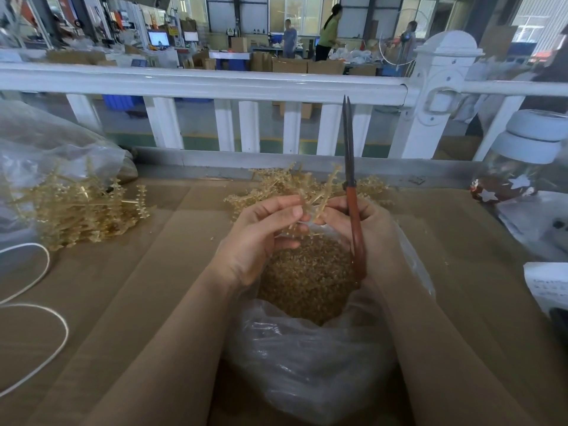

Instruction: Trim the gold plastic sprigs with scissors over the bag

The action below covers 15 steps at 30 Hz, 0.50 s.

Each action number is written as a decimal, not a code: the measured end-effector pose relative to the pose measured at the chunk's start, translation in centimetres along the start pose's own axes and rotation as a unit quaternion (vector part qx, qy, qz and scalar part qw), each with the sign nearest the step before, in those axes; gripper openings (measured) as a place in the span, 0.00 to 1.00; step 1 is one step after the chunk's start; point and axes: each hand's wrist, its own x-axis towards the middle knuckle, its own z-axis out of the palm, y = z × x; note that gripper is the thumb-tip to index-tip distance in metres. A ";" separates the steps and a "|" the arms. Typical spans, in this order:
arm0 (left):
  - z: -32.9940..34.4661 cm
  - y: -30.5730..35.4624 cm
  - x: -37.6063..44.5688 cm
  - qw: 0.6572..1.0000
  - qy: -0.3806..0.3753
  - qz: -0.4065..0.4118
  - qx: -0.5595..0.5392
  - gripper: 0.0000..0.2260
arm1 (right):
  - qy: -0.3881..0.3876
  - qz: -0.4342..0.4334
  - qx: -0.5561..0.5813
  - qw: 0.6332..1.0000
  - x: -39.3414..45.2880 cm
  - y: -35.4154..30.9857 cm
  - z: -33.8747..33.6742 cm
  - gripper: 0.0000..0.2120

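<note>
Gold sprig [319, 195] blurred between fingers [289, 210], scissors [353, 210] handle half-hidden

You have cardboard [129, 272] covering the table. Near its left edge a white cord [46, 339] lies in loose loops. At the right edge stands a glass jar [519, 167] with a white lid and white stars on a red band; just in front of it lie a clear plastic wrapper [534, 222] and, closer to you, a white paper [550, 287] with small print. Along the far edge runs a grey metal strip [215, 162], and behind it a white railing [215, 84] with a thick post [436, 93]. Beyond the railing you see cartons [292, 65], monitors [158, 38] and three people [329, 32] standing at benches.
</note>
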 end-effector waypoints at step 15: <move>0.8 -0.6 0.0 0.974 0.118 0.089 0.172 0.07 | -0.048 -0.077 -0.126 0.988 -0.6 -0.5 0.1 0.09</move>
